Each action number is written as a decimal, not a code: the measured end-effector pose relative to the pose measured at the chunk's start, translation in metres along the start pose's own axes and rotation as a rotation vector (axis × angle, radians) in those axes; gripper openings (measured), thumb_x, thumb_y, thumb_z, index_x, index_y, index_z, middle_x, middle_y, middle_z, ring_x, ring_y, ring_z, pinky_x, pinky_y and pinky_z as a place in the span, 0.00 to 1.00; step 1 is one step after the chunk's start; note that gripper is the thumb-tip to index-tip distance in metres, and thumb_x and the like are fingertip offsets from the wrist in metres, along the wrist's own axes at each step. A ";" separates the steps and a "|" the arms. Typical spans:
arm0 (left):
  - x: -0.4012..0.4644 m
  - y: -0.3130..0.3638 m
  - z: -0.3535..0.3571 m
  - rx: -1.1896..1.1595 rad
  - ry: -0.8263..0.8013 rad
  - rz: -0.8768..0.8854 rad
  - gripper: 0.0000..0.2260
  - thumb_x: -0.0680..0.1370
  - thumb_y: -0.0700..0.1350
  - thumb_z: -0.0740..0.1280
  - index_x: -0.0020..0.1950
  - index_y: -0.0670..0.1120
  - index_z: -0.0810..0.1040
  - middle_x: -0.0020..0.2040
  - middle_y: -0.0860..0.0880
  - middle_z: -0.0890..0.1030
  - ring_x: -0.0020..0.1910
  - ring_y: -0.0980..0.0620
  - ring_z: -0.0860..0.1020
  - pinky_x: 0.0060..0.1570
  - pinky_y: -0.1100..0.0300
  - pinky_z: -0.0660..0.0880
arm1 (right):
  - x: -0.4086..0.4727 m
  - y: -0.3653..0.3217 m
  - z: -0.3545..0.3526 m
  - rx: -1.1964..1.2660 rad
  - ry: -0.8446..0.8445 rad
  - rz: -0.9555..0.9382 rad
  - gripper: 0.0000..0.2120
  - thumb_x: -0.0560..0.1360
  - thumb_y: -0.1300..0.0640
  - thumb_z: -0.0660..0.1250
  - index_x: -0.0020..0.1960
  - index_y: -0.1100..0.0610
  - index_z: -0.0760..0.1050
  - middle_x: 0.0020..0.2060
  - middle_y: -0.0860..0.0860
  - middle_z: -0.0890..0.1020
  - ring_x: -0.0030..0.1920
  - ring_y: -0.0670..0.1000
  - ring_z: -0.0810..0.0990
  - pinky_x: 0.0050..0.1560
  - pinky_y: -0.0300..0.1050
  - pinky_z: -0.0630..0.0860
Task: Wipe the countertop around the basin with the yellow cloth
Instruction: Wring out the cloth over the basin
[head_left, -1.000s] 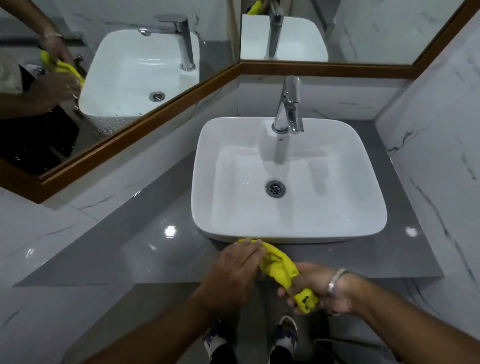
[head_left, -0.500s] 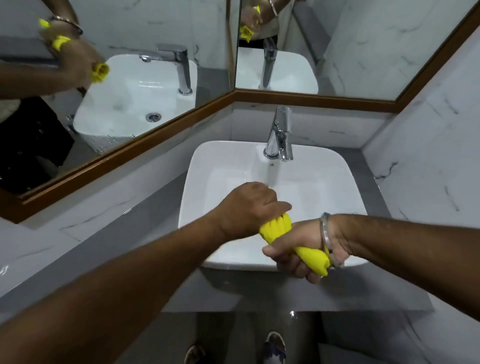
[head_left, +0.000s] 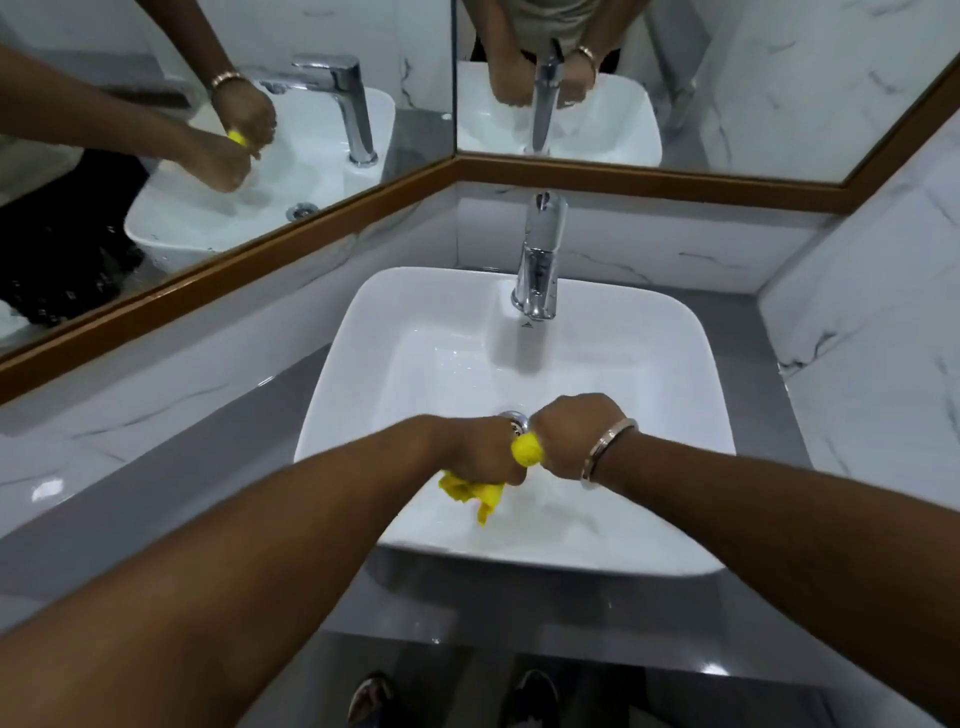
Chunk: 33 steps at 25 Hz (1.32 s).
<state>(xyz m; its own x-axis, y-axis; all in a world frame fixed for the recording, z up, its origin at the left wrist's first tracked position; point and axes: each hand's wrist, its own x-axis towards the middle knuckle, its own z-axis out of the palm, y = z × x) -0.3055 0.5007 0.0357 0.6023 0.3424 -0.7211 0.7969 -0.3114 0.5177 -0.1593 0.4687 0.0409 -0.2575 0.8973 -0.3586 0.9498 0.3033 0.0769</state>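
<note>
Both my hands grip the yellow cloth (head_left: 527, 449), twisted into a tight roll, over the white basin (head_left: 447, 312) near its drain. My left hand (head_left: 475, 449) is closed around one end, and a loose tail of cloth hangs below it. My right hand (head_left: 571, 434), with a metal bangle at the wrist, is closed around the other end. The grey countertop (head_left: 218, 467) surrounds the basin on the left, right and front.
A chrome tap (head_left: 537, 260) stands at the basin's back edge. Wood-framed mirrors (head_left: 260, 249) line the back and left walls above white marble tiles. A marble wall (head_left: 872, 364) closes the right side. My feet (head_left: 530, 696) show below the counter's front edge.
Both hands moved forward from the counter's front edge to above the basin's middle, and the cloth went from loosely bunched to tightly twisted. The view has moved closer to the basin.
</note>
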 end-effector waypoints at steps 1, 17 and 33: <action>0.005 -0.002 0.007 -0.148 -0.010 -0.008 0.17 0.71 0.45 0.61 0.23 0.42 0.73 0.24 0.38 0.79 0.21 0.43 0.72 0.33 0.46 0.77 | 0.006 0.005 0.011 -0.057 0.073 -0.070 0.06 0.71 0.56 0.62 0.44 0.54 0.76 0.39 0.51 0.82 0.40 0.57 0.80 0.36 0.43 0.66; 0.008 -0.013 0.045 -0.462 0.316 0.011 0.06 0.69 0.50 0.71 0.39 0.51 0.77 0.37 0.51 0.81 0.37 0.50 0.80 0.34 0.62 0.73 | 0.001 0.025 0.044 -0.004 0.434 -0.234 0.20 0.58 0.45 0.75 0.46 0.51 0.76 0.38 0.55 0.78 0.36 0.59 0.77 0.32 0.45 0.67; -0.070 0.021 -0.012 0.024 0.369 -0.031 0.17 0.81 0.53 0.62 0.48 0.39 0.79 0.44 0.46 0.78 0.42 0.51 0.73 0.39 0.61 0.69 | -0.032 0.051 -0.038 0.633 -0.120 -0.260 0.19 0.62 0.50 0.79 0.38 0.44 0.66 0.40 0.45 0.73 0.39 0.46 0.72 0.33 0.36 0.67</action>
<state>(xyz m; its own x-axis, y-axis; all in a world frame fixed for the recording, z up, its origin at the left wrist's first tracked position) -0.3306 0.4806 0.1027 0.5579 0.6469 -0.5198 0.8163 -0.3150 0.4842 -0.1094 0.4678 0.0920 -0.5044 0.7677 -0.3952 0.7900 0.2255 -0.5701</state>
